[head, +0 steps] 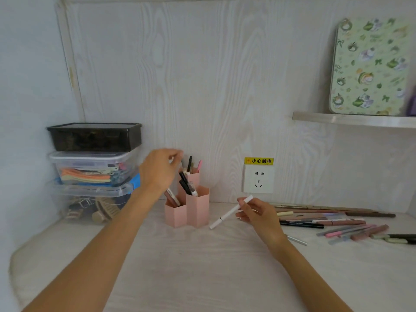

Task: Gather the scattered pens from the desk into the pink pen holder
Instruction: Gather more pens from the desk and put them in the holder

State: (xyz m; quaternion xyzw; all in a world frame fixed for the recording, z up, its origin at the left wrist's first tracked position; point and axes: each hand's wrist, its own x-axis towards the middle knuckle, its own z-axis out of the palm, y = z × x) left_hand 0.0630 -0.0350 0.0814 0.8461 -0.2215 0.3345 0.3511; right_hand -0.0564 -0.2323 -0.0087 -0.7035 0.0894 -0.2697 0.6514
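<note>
The pink pen holder [188, 209] stands on my desk [202, 266] against the back wall, three hexagonal tubes joined together. The rear tube holds a pink pen and a few dark ones standing upright, the front right tube has black pens leaning toward ten o'clock, and the low front left tube carries a brownish pen tilted the same way. At nine o'clock from the holder three lidded plastic boxes [94, 167] are stacked in the corner: a dark one on top, a clear one with orange and blue items in the middle, and a clear one with straps and buckles at the bottom.

My left hand [159, 170] hovers over the rear tube, fingers pinched together on something thin; it is blurred, so I think it is a pen top but cannot be sure. My right hand [256, 212] grips a white pen [230, 212] between thumb and fingertips, the pen slanting from two o'clock down to eight, just beside the holder. The scattered pens [337, 221] lie on the desk at three o'clock from my right hand.
</note>
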